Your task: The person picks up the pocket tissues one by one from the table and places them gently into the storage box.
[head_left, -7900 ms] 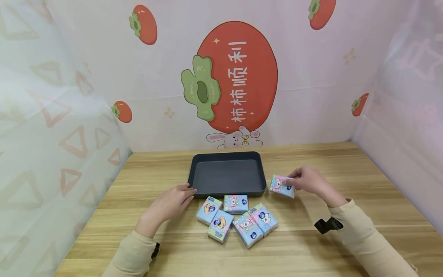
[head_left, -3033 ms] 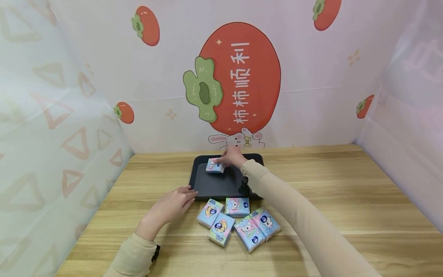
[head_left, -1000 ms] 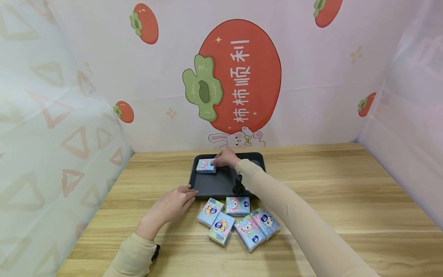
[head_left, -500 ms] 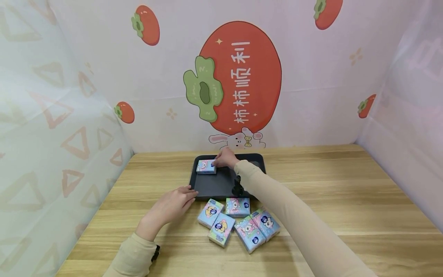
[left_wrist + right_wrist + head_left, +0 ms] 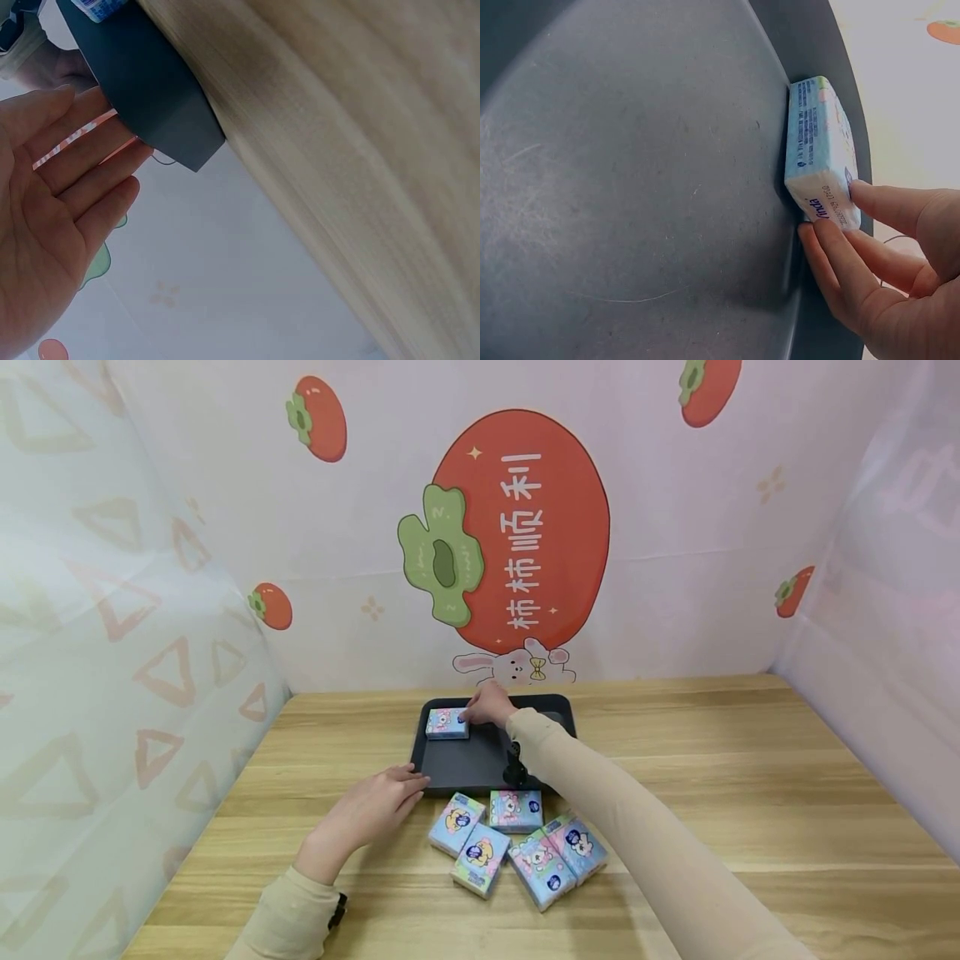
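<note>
A small pastel tissue pack (image 5: 447,723) lies flat in the far left corner of a dark grey baking tray (image 5: 457,768). My right hand (image 5: 491,703) pinches its right end; in the right wrist view the thumb (image 5: 900,206) is on its top edge and the fingers (image 5: 847,262) touch the end face. My left hand (image 5: 375,806) rests its fingertips on the tray's near left corner. Those fingers (image 5: 97,154) are extended in the left wrist view. In front of the tray lie several more packs, including one near its rim (image 5: 516,811) and a yellow-character one (image 5: 482,860).
The tray stands on a wood-grain table (image 5: 712,760). Behind it hangs a white cloth printed with a large persimmon (image 5: 540,527). The right forearm (image 5: 630,818) crosses over the tray's right part and hides some of it.
My right hand has carried the tissue pack from right of the tray into its far left corner. Over the last second it stays there. The left hand keeps its place.
</note>
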The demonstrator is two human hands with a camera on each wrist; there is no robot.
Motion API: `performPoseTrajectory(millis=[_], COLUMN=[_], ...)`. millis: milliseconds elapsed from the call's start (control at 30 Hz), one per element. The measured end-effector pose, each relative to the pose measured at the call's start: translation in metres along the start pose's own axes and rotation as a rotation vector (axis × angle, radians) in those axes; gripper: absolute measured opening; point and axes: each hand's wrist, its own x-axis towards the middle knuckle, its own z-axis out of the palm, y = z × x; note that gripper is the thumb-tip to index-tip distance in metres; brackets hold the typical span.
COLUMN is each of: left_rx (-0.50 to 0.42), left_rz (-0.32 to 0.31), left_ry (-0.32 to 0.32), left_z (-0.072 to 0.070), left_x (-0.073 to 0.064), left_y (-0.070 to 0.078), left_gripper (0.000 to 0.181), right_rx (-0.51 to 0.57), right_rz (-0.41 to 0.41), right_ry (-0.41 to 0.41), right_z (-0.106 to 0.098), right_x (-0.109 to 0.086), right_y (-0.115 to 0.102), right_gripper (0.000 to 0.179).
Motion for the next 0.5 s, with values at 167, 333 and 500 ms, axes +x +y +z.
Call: performPoseTrajectory(millis=[167,333,500], left_rx=[0.003,0.001,0.007], left_rz=[-0.004,-0.008,-0.001], left_ry=[-0.002,-0.003,0.003], left_z=[-0.0001,0.0001,0.0015], left_x=[0.0002,0.0,0.0001], left_y=[0.0008,0.0009,-0.0002], left_gripper=[0.027,0.027,0.026], right_rx=[-0.005,-0.003,-0.024], right_rz=[-0.001,-0.002,-0.012], right_ry=[0.004,-0.002,-0.004], right_z=[0.0001,-0.0002,-0.0001], right_x=[-0.0028,-0.005,-0.0049], right_y=[-0.0008,-0.0015,-0.0018], right_gripper=[0.02,0.02,0.023])
